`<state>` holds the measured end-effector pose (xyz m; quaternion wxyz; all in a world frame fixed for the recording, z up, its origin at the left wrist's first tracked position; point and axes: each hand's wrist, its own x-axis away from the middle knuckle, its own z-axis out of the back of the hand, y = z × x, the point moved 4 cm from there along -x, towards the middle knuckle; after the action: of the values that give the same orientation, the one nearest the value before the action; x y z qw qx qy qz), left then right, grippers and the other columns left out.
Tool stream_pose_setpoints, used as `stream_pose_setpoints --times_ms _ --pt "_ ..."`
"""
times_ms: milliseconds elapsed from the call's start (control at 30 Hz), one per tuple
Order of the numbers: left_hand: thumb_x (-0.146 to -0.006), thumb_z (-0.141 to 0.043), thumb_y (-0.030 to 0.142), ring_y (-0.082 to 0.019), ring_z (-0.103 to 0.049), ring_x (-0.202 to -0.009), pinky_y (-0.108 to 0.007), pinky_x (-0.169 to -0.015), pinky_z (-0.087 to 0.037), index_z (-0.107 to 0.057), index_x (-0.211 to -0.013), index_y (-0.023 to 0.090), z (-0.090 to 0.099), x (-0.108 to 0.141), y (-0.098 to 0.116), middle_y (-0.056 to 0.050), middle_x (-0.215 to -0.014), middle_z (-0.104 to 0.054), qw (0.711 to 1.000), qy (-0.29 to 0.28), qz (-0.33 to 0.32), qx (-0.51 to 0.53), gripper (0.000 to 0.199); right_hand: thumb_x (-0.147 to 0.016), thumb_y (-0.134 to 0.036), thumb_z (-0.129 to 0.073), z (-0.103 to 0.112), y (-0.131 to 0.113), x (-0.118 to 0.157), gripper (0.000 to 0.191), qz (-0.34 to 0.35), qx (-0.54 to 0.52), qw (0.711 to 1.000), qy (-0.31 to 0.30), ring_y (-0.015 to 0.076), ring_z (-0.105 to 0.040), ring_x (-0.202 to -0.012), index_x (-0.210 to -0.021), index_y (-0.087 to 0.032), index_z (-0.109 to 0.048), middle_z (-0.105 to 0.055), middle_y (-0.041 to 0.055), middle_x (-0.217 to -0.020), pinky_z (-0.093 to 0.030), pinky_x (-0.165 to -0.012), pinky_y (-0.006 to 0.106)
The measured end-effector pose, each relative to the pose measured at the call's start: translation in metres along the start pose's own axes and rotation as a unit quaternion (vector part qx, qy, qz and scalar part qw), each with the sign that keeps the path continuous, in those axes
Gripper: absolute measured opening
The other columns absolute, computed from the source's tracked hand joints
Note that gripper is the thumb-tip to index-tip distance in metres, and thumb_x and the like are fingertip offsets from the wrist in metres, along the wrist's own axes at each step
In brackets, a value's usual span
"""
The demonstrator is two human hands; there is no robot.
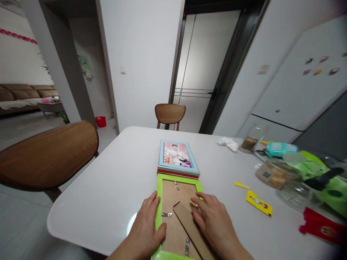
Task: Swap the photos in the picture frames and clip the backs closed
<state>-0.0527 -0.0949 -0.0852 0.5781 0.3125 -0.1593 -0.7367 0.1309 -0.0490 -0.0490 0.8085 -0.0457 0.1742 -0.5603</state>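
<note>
A green picture frame (159,202) lies face down at the table's near side, its brown backing board (169,231) upward. Metal clips (166,215) show at the top, left and bottom of the board. A hinged stand leg (187,224) runs slantwise across the backing. My left hand (148,224) grips the frame's left edge, thumb over the board. My right hand (213,218), with a ring, is bent over the right edge; its fingertips touch the board and rim, and what lies under them is hidden. Just beyond sits a stack of frames, topped by a light-blue photo frame (177,155).
On the white table (108,195) at right are a yellow card (258,203), a red packet (322,225), a lidded container (276,172), a glass jar (251,139), a wipes pack (282,148) and crumpled tissue (227,142). Wooden chairs (170,112) stand behind and left.
</note>
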Motion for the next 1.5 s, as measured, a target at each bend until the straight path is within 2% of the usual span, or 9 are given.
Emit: stream_pose_setpoints --times_ms 133,233,367,800,1033,1133,1200,1300,1500 --pt "-0.065 -0.047 0.016 -0.023 -0.028 -0.12 -0.039 -0.099 -0.027 -0.036 -0.122 0.009 0.0 0.0 0.0 -0.013 -0.132 -0.031 1.0 0.001 -0.001 -0.01 0.058 -0.074 -0.021 -0.048 -0.01 -0.042 -0.003 0.016 0.081 -0.083 0.992 -0.046 0.0185 -0.049 -0.09 -0.08 -0.021 -0.063 -0.058 0.0054 -0.095 -0.037 -0.079 0.03" --pt "-0.066 -0.046 0.016 -0.022 -0.028 -0.12 -0.039 -0.099 -0.027 -0.037 -0.121 0.008 -0.001 0.0 0.0 -0.014 -0.131 -0.032 1.0 0.002 -0.003 -0.017 0.057 -0.074 -0.021 -0.051 -0.019 -0.061 -0.006 0.011 0.1 -0.087 0.989 -0.063 0.0174 -0.048 -0.083 -0.074 -0.021 -0.062 -0.058 0.0034 -0.086 -0.036 -0.075 0.029" --pt "-0.066 -0.046 0.017 -0.023 -0.029 -0.12 -0.04 -0.098 -0.029 -0.038 -0.121 0.009 -0.001 0.001 0.001 -0.014 -0.131 -0.032 1.0 0.004 -0.001 -0.017 0.056 -0.077 -0.02 -0.047 -0.026 -0.064 -0.009 0.014 0.1 -0.076 0.991 -0.052 0.0163 -0.047 -0.079 -0.073 -0.021 -0.061 -0.057 0.0025 -0.079 -0.035 -0.071 0.027" --pt "-0.069 -0.041 0.014 -0.024 -0.032 -0.118 -0.043 -0.097 -0.03 -0.038 -0.119 0.006 -0.007 -0.001 0.003 -0.017 -0.129 -0.034 0.999 0.012 -0.004 -0.047 0.051 -0.075 -0.014 -0.046 -0.028 -0.07 -0.012 0.015 0.099 -0.082 0.991 -0.023 0.0154 -0.047 -0.076 -0.068 -0.018 -0.058 -0.055 0.0042 -0.076 -0.037 -0.07 0.025" --pt "-0.066 -0.042 0.014 -0.025 -0.031 -0.118 -0.041 -0.098 -0.028 -0.037 -0.12 0.003 -0.007 0.001 0.007 -0.017 -0.13 -0.033 0.999 -0.001 0.014 -0.044 0.056 -0.075 -0.017 -0.044 -0.031 -0.058 -0.024 0.017 0.065 -0.093 0.993 -0.012 0.0141 -0.049 -0.068 -0.065 -0.016 -0.058 -0.056 0.0042 -0.069 -0.037 -0.066 0.025" --pt "-0.067 -0.042 0.015 -0.025 -0.032 -0.117 -0.042 -0.097 -0.028 -0.038 -0.12 0.005 -0.005 -0.003 0.008 -0.015 -0.13 -0.033 0.998 -0.001 0.038 -0.044 0.055 -0.079 -0.026 -0.041 -0.022 -0.039 -0.042 0.023 0.042 -0.097 0.994 0.004 0.0141 -0.052 -0.072 -0.075 -0.016 -0.061 -0.058 0.0049 -0.074 -0.038 -0.068 0.024" --pt "-0.068 -0.042 0.016 -0.025 -0.032 -0.117 -0.041 -0.097 -0.027 -0.039 -0.12 0.007 -0.004 -0.011 0.009 -0.014 -0.13 -0.034 0.998 0.002 0.05 -0.042 0.053 -0.08 -0.027 -0.038 -0.019 -0.023 -0.057 0.027 0.017 -0.079 0.996 0.026 0.0154 -0.052 -0.076 -0.079 -0.013 -0.062 -0.059 0.0075 -0.08 -0.037 -0.072 0.025" --pt "-0.067 -0.043 0.016 -0.024 -0.033 -0.117 -0.04 -0.097 -0.026 -0.04 -0.119 0.007 -0.005 -0.031 0.008 -0.013 -0.129 -0.036 0.998 0.005 0.058 -0.039 0.053 -0.077 -0.024 -0.042 -0.023 -0.005 -0.079 0.026 0.008 -0.062 0.997 0.033 0.0167 -0.052 -0.079 -0.073 -0.011 -0.064 -0.058 0.0097 -0.083 -0.036 -0.075 0.026" --pt "-0.064 -0.044 0.013 -0.022 -0.033 -0.117 -0.037 -0.098 -0.026 -0.039 -0.119 0.007 -0.013 -0.061 0.0 -0.013 -0.129 -0.036 0.999 0.02 0.027 0.004 0.055 -0.075 -0.023 -0.045 -0.034 0.008 -0.102 0.023 -0.016 -0.045 0.997 0.059 0.0155 -0.05 -0.08 -0.079 -0.013 -0.065 -0.055 0.0076 -0.084 -0.036 -0.075 0.026"
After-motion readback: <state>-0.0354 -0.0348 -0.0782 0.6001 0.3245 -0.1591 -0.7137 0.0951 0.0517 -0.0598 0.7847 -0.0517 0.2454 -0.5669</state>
